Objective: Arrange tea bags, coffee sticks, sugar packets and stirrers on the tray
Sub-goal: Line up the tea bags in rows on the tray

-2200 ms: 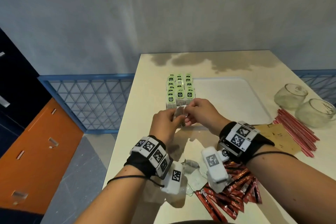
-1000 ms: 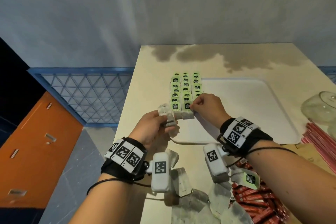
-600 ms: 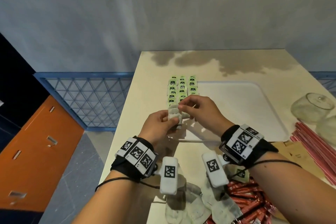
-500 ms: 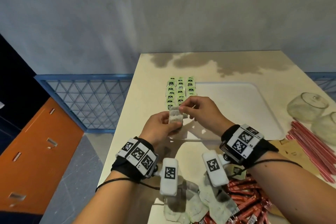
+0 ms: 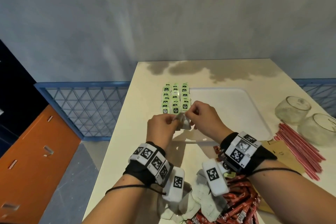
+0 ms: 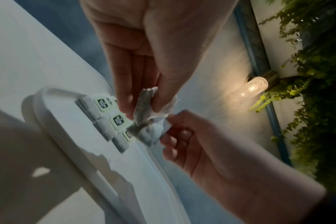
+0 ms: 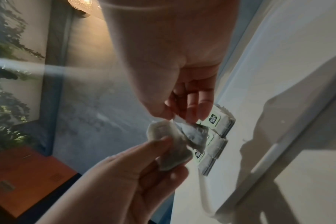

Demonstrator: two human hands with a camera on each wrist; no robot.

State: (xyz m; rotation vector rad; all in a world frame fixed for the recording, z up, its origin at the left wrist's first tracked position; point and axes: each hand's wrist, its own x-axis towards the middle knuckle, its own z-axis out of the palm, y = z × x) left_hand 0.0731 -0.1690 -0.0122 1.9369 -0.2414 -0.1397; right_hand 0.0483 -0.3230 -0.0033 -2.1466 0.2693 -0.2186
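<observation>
Tea bags with green tags (image 5: 175, 100) lie in three columns on the left part of the white tray (image 5: 227, 111). Just in front of those rows my hands meet above the tray's near left corner. My left hand (image 5: 172, 120) grips a small bunch of tea bags (image 7: 171, 145) between thumb and fingers. My right hand (image 5: 189, 114) pinches the top edge of one tea bag (image 6: 153, 133) that hangs against the bunch. In the right wrist view that tea bag (image 7: 194, 133) dangles under my fingertips (image 7: 192, 109), right by the nearest rows (image 7: 217, 121).
Loose tea bags (image 5: 190, 203) and red coffee sticks (image 5: 241, 205) are piled near the table's front edge under my wrists. Red stirrers (image 5: 300, 151), brown packets (image 5: 280, 152) and two glass jars (image 5: 291, 109) sit to the tray's right. The table's left edge (image 5: 116, 132) is close.
My right hand left the rows on the tray and came back to my left hand. It now pinches one tea bag out of the bunch there; both hands stay close together.
</observation>
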